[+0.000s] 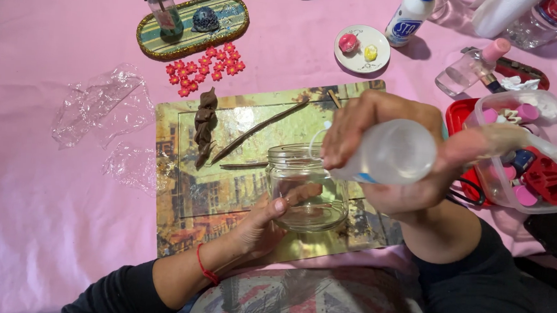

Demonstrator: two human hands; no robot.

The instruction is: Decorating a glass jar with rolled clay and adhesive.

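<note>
At frame centre, a clear glass jar [307,187] is steadied by the left hand [263,225], fingers closed around its wall, on a picture placemat [179,202]. A white squeeze bottle [391,152] is gripped tilted over it by the right hand [382,150]. The jar is judged rigid, smooth and breakable, best held around its wall.

The white bottle's [388,153] nozzle is hidden behind the right hand [382,143]; at the frame's upper right, bottles [525,14] are cut off by the edge.
</note>
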